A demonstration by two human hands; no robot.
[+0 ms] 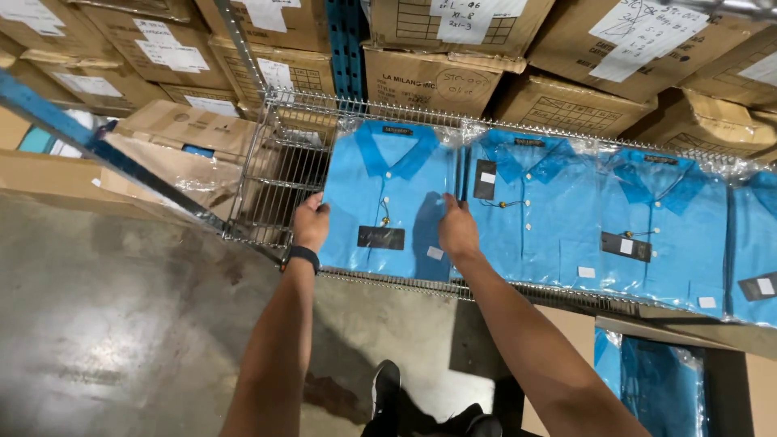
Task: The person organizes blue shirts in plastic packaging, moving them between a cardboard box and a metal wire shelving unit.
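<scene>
Head view is showing two hands gripping one bagged shirt [388, 202]: the left hand [311, 225] is clasping its left edge, the right hand [457, 231] its right edge. A black band is sitting on the left wrist. Four blue polo shirts in clear bags, each with a dark tag, are lying in a row on the wire shelf [275, 162]; the held one is leftmost. Cardboard boxes [429, 77] are stacking up beyond.
</scene>
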